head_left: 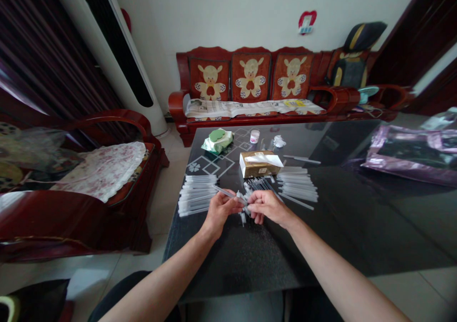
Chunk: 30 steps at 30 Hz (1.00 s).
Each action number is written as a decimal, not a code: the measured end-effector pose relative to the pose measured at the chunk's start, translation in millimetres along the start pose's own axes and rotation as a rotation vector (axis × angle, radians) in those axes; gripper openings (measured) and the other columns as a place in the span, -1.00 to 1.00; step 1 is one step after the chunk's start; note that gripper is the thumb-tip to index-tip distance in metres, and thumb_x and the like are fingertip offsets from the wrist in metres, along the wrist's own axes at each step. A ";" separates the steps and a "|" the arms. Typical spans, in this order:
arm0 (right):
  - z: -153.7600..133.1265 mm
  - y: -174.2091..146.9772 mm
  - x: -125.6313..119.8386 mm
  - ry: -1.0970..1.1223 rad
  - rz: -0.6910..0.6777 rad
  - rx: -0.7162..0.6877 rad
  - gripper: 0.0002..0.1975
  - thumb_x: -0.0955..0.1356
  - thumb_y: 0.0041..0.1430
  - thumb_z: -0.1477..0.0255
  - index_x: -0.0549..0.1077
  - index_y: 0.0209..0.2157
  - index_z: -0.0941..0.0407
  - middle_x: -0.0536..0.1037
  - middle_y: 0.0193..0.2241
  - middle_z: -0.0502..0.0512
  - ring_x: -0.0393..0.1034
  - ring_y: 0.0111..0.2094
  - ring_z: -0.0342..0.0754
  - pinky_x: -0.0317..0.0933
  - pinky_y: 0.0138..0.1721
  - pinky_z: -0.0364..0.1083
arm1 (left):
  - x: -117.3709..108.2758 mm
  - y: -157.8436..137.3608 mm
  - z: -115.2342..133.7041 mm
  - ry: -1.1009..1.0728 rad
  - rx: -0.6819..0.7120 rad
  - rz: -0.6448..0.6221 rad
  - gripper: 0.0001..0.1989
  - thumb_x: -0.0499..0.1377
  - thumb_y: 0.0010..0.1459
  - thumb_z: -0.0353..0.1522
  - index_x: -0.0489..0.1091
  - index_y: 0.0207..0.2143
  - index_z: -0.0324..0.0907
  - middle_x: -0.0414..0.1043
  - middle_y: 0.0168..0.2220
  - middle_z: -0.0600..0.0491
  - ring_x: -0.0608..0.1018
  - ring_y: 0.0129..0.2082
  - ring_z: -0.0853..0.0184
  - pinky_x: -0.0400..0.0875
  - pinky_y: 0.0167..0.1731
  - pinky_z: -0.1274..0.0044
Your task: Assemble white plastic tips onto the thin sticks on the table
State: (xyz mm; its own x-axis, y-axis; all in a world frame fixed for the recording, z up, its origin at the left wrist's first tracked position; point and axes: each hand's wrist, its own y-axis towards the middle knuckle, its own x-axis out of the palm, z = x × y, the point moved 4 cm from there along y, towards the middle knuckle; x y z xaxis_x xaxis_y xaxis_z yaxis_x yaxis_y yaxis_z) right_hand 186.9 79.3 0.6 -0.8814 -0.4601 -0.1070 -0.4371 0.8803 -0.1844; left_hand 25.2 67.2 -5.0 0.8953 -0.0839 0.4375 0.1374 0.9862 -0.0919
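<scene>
My left hand (223, 209) is closed on a slim translucent white tube (224, 191), which slants up to the left. Fingers bent in a pinch, my right hand (266, 205) meets it at the tube's near end; what it grips is too small to make out. Small whitish pieces (243, 219) lie beneath the fingertips. Just beyond my right hand is a bunch of thin dark rods (260, 184). Similar white tubes (194, 196) are laid in a row left of my hands, and another row of white tubes (298, 185) lies to the right.
On the dark glossy table (228, 260) stand a tissue box (260, 165), a green wipes pack (217, 141), a small cup (254, 136) and a crumpled tissue (279, 141). A purple-edged plastic bag (410, 153) lies at the right. A wooden sofa (250, 117) is behind.
</scene>
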 end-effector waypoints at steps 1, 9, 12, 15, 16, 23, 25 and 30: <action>-0.2 0.0 0.6 -0.003 -0.007 -0.003 -0.67 0.40 0.01 0.21 0.37 -0.33 0.19 0.51 -0.62 0.00 0.38 -0.69 -0.16 0.25 -0.69 -0.22 | 0.1 -0.2 0.0 0.001 -0.001 -0.002 -0.66 0.33 -0.04 -0.26 0.32 -0.28 -0.23 0.53 -0.42 -0.02 0.58 -0.41 0.30 0.47 -0.34 0.46; 2.2 0.2 1.5 0.003 -0.034 0.028 -0.61 0.32 0.09 0.11 0.39 -0.36 0.20 0.52 -0.62 0.04 0.39 -0.69 -0.15 0.24 -0.70 -0.21 | -2.1 0.6 -0.2 -0.012 -0.009 0.002 -0.62 0.35 -0.08 -0.24 0.32 -0.28 -0.23 0.53 -0.41 -0.03 0.59 -0.40 0.28 0.47 -0.34 0.47; 1.6 0.7 0.5 -0.005 -0.011 -0.008 -0.65 0.40 0.01 0.20 0.38 -0.30 0.19 0.52 -0.62 0.00 0.39 -0.68 -0.16 0.26 -0.68 -0.21 | -1.5 0.4 -0.1 -0.004 -0.003 -0.007 -0.64 0.34 -0.06 -0.25 0.32 -0.28 -0.24 0.53 -0.42 -0.03 0.58 -0.41 0.30 0.47 -0.35 0.46; 1.0 0.6 3.4 -0.010 -0.047 0.006 -0.66 0.35 0.07 0.17 0.38 -0.36 0.20 0.52 -0.62 0.02 0.39 -0.69 -0.17 0.25 -0.69 -0.22 | -0.8 0.2 0.1 -0.002 -0.004 -0.016 -0.65 0.33 -0.05 -0.25 0.31 -0.28 -0.23 0.53 -0.42 -0.03 0.58 -0.42 0.30 0.47 -0.35 0.46; 1.0 0.5 4.4 -0.011 -0.060 0.020 -0.64 0.32 0.09 0.14 0.38 -0.39 0.20 0.52 -0.62 0.03 0.39 -0.69 -0.17 0.24 -0.69 -0.22 | -0.8 0.3 0.2 -0.003 -0.005 -0.014 -0.64 0.33 -0.06 -0.24 0.32 -0.28 -0.23 0.53 -0.42 -0.03 0.58 -0.42 0.29 0.47 -0.35 0.47; 2.0 1.6 2.0 -0.009 -0.027 0.019 -0.64 0.39 0.02 0.18 0.37 -0.31 0.19 0.52 -0.62 0.00 0.38 -0.70 -0.17 0.24 -0.69 -0.23 | -0.9 0.9 0.6 -0.006 -0.001 -0.011 -0.64 0.34 -0.07 -0.25 0.32 -0.28 -0.23 0.53 -0.42 -0.02 0.58 -0.41 0.29 0.47 -0.35 0.46; 2.3 1.6 2.2 -0.020 -0.032 0.009 -0.66 0.39 0.02 0.20 0.37 -0.32 0.18 0.52 -0.62 -0.01 0.38 -0.70 -0.17 0.24 -0.69 -0.23 | -0.4 0.4 0.8 0.003 -0.001 -0.016 -0.65 0.33 -0.05 -0.25 0.32 -0.28 -0.23 0.53 -0.42 -0.02 0.58 -0.42 0.30 0.47 -0.35 0.46; 2.6 -0.2 5.6 -0.010 -0.080 0.063 -0.59 0.24 0.17 0.09 0.37 -0.42 0.19 0.51 -0.64 0.05 0.37 -0.72 -0.16 0.21 -0.73 -0.22 | -0.2 0.3 1.7 -0.008 0.005 -0.021 -0.66 0.33 -0.04 -0.27 0.31 -0.27 -0.23 0.52 -0.41 -0.02 0.58 -0.41 0.30 0.47 -0.34 0.46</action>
State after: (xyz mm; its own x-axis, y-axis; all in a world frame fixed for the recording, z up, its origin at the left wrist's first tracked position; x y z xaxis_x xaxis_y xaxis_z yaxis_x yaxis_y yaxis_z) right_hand 182.6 76.2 -2.5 -0.8423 -0.5299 -0.0990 -0.4936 0.8319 -0.2538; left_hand 24.4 67.7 -3.6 0.8889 -0.1031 0.4463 0.1537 0.9850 -0.0784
